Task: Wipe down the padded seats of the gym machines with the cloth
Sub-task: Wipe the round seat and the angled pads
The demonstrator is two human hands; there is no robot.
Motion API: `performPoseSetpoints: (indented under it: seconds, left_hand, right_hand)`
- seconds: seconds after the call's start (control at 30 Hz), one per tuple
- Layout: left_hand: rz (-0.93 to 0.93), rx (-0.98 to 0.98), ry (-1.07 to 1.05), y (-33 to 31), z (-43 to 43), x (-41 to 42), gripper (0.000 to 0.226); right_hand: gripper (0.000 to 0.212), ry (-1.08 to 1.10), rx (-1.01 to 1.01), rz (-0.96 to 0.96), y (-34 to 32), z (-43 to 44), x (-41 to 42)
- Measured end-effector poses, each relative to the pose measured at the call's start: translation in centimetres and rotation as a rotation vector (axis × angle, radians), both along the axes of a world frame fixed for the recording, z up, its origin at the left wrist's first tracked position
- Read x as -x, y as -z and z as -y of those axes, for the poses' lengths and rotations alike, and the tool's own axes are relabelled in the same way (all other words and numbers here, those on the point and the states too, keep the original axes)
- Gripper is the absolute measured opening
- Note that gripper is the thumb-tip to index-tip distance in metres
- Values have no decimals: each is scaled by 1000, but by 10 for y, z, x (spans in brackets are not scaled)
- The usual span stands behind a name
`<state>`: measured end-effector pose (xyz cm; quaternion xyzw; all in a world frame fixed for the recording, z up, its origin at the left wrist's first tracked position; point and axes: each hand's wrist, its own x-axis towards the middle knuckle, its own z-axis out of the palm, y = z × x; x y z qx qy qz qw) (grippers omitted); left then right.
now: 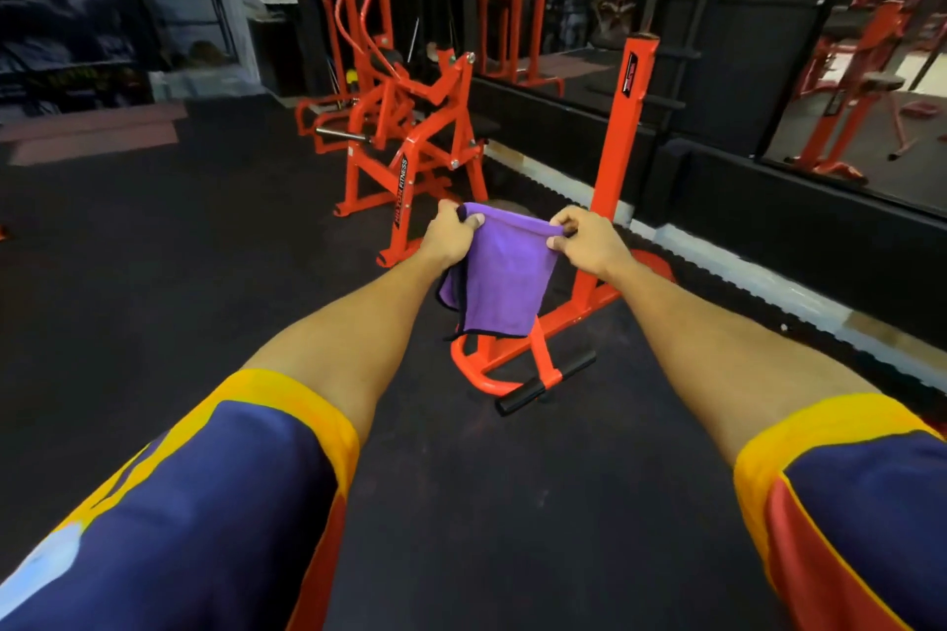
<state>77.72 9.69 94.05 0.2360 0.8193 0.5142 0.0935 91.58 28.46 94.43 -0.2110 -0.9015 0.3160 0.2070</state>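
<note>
While both arms reach forward, the left hand (451, 238) and the right hand (584, 243) each pinch an upper corner of the purple cloth (505, 282) between thumb and curled fingers, so its top edge runs stretched from one hand to the other. Below that edge the cloth hangs free in the air, doubled over on its left side, its dark-trimmed hem above the black floor (205, 246). Behind the cloth stands an orange machine frame (610, 179), its tall upright post just right of the right hand and a black foam roller (548, 382) at its near foot. A second orange machine (410, 154) stands farther back on the left, and a wall mirror (871, 67) lines the right side.
</note>
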Motion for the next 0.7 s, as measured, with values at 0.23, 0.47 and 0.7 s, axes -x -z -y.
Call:
performPoseSetpoints:
  seconds: [0.23,0.47,0.7]
  left_hand:
    - [131,192,98,56,-93,117,35]
    - [286,153,122,107,-180,234,55]
    - [330,173,96,143,-251,326,45]
  right_hand:
    - [23,50,134,81,64,-89,98]
    - [15,197,383,32,140,-160,222]
    - [35,221,389,50,148,-195,302]
